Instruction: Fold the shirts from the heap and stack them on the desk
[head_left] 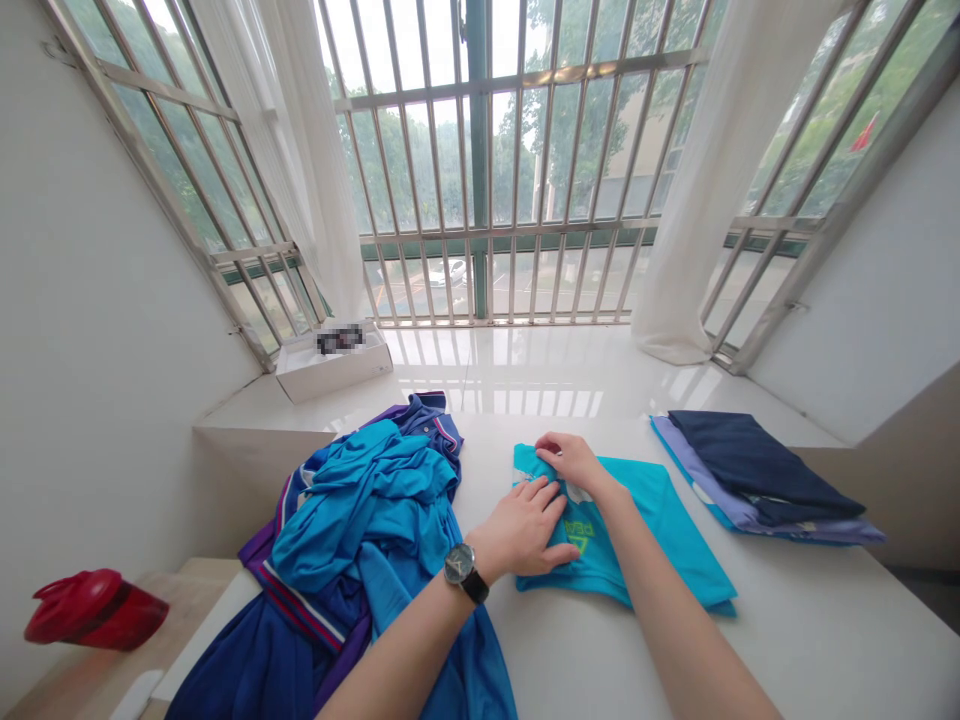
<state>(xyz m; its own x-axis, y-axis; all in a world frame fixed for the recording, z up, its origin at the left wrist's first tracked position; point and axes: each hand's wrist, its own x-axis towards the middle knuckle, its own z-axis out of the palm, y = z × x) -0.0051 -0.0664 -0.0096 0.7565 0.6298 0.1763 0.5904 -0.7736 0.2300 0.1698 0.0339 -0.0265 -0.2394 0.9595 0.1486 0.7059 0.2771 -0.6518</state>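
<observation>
A turquoise shirt (645, 500) lies folded on the white table, with a green printed logo on its front. My left hand (529, 530), a black-strapped watch (459, 565) at its wrist, rests flat on the shirt's left part with fingers spread. Just beyond it, my right hand (574, 465) has its fingers curled and pinched at the cloth by the upper left edge. To the left is a loose heap of blue and purple clothes (375, 500). On the right sits a stack of folded clothes (750, 470), dark navy on top.
A white box (334, 365) stands on the window sill (510, 370) at the back left. White curtains (694, 220) hang before the barred window. Lower left, a red bag-like object (97, 610) rests on a lower wooden surface beside the white table (570, 660).
</observation>
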